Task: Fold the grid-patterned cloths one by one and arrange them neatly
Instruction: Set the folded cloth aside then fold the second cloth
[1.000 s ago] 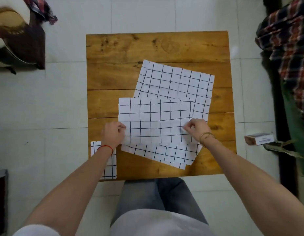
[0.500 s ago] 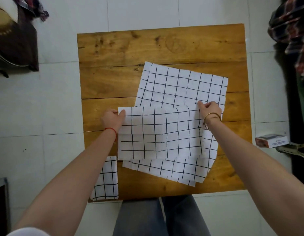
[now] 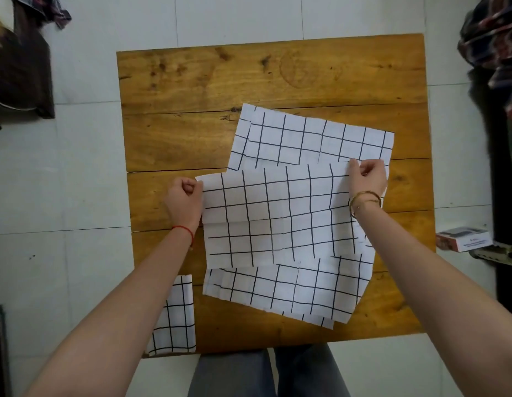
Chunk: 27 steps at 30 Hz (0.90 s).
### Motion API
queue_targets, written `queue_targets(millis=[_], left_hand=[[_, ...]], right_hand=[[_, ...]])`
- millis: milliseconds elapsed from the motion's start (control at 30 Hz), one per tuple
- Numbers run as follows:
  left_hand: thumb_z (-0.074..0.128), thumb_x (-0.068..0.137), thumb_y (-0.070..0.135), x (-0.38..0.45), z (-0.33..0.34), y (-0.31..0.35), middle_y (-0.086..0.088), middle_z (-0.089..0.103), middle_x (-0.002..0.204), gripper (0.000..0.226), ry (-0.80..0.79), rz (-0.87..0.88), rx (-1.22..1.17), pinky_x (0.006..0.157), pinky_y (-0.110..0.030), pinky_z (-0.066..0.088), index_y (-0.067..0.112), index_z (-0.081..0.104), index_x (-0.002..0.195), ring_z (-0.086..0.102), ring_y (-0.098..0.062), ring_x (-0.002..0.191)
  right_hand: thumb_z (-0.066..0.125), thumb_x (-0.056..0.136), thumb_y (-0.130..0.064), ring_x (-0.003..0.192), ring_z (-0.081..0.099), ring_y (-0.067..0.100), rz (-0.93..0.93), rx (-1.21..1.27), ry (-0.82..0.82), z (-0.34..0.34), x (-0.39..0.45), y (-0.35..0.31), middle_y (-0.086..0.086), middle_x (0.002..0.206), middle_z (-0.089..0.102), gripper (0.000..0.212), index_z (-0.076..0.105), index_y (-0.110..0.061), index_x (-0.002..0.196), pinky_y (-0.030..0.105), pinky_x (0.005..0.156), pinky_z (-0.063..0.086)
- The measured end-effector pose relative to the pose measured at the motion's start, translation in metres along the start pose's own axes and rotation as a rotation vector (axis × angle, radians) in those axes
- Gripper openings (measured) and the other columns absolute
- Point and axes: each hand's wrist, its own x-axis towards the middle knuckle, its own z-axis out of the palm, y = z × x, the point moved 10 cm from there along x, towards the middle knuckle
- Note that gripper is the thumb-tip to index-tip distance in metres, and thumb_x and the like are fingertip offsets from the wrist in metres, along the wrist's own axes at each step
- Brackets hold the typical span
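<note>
A white cloth with a black grid lies folded on top of a pile of flat grid cloths on the wooden table. My left hand pinches its far left corner. My right hand pinches its far right corner. The near part of the pile shows under it. A small folded grid cloth lies at the table's near left corner, partly hidden by my left forearm.
A small box lies on the tiled floor right of the table, beside a shoe. Plaid fabric hangs at the far right. A dark bag sits at the far left. My knees are at the table's near edge.
Both hands carried the top cloth's near edge away from me, from the near side to the far side, folding the cloth over. They still pinch its corners.
</note>
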Motion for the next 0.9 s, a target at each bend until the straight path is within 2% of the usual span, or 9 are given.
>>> queue_targets(millis=[67,133,233,267,333,467,600,767,900], left_hand=[[0.066,0.086,0.022,-0.001,-0.004,0.009,-0.002,0.057,0.088,0.017,0.033,0.07,0.018,0.071,-0.025,0.048,0.012,0.057,0.097,0.054,-0.016,0.081],[0.068,0.084,0.025,-0.008,-0.007,0.026,-0.003,0.056,0.101,0.028,0.065,0.222,0.186,0.078,-0.026,0.045,0.014,0.054,0.106,0.053,-0.018,0.094],[0.062,0.088,0.024,-0.033,0.012,0.048,-0.002,0.05,0.125,0.043,-0.015,0.494,0.453,0.094,-0.032,0.041,0.018,0.048,0.128,0.044,-0.021,0.115],[0.06,0.09,0.024,-0.04,0.022,0.049,-0.003,0.047,0.133,0.048,-0.066,0.553,0.506,0.099,-0.036,0.04,0.018,0.044,0.135,0.041,-0.023,0.122],[0.057,0.092,0.025,-0.047,0.039,0.042,-0.004,0.038,0.146,0.059,-0.142,0.594,0.605,0.107,-0.045,0.037,0.017,0.033,0.145,0.033,-0.027,0.133],[0.051,0.095,0.035,-0.046,0.058,0.019,-0.006,0.015,0.16,0.072,-0.225,0.533,0.807,0.113,-0.056,0.025,0.016,0.013,0.153,0.018,-0.033,0.144],[0.043,0.096,0.044,-0.046,0.058,0.011,-0.001,0.002,0.162,0.073,-0.212,0.533,0.874,0.113,-0.063,0.018,0.019,0.006,0.154,0.011,-0.035,0.146],[0.033,0.098,0.049,-0.045,0.056,0.009,-0.001,-0.002,0.162,0.07,-0.201,0.534,0.886,0.112,-0.066,0.017,0.021,0.003,0.154,0.007,-0.036,0.147],[0.034,0.097,0.048,-0.045,0.056,0.009,-0.001,-0.003,0.162,0.07,-0.216,0.529,0.871,0.113,-0.065,0.015,0.021,0.003,0.154,0.004,-0.036,0.147]], right_hand=[[0.063,0.082,-0.039,0.095,0.053,0.022,-0.119,-0.223,0.111,-0.005,-0.008,-0.016,0.002,0.097,0.055,0.034,0.053,-0.013,0.101,0.034,0.082,0.045],[0.06,0.083,-0.038,0.109,0.049,0.025,-0.335,-0.422,0.122,0.007,-0.029,-0.047,0.006,0.114,0.054,0.044,0.052,-0.01,0.116,0.037,0.092,0.039],[0.051,0.084,-0.026,0.112,0.049,0.028,-0.826,-0.551,-0.153,0.068,-0.088,-0.089,0.007,0.117,0.055,0.032,0.055,-0.012,0.113,0.041,0.095,0.041],[0.049,0.085,-0.024,0.118,0.047,0.029,-0.956,-0.621,-0.267,0.093,-0.111,-0.092,0.008,0.123,0.054,0.036,0.054,-0.012,0.118,0.044,0.1,0.039],[0.045,0.091,-0.027,0.135,0.034,0.03,-1.103,-0.785,-0.457,0.136,-0.148,-0.083,0.006,0.142,0.043,0.048,0.042,-0.011,0.136,0.047,0.112,0.027],[0.03,0.098,-0.038,0.146,0.008,0.028,-1.167,-0.987,-0.648,0.185,-0.188,-0.065,0.001,0.158,0.015,0.059,0.016,-0.012,0.15,0.051,0.117,0.01],[0.028,0.099,-0.039,0.147,0.003,0.027,-1.158,-1.074,-0.663,0.192,-0.186,-0.054,0.0,0.16,0.007,0.061,0.009,-0.014,0.151,0.053,0.117,0.006],[0.021,0.099,-0.039,0.147,0.001,0.027,-1.064,-1.118,-0.56,0.145,-0.136,-0.031,-0.001,0.16,0.008,0.06,0.006,-0.015,0.152,0.054,0.117,0.005],[0.015,0.099,-0.041,0.147,0.001,0.026,-0.811,-1.117,-0.355,0.073,-0.068,0.0,-0.002,0.159,0.01,0.059,0.006,-0.017,0.152,0.053,0.117,0.003]])
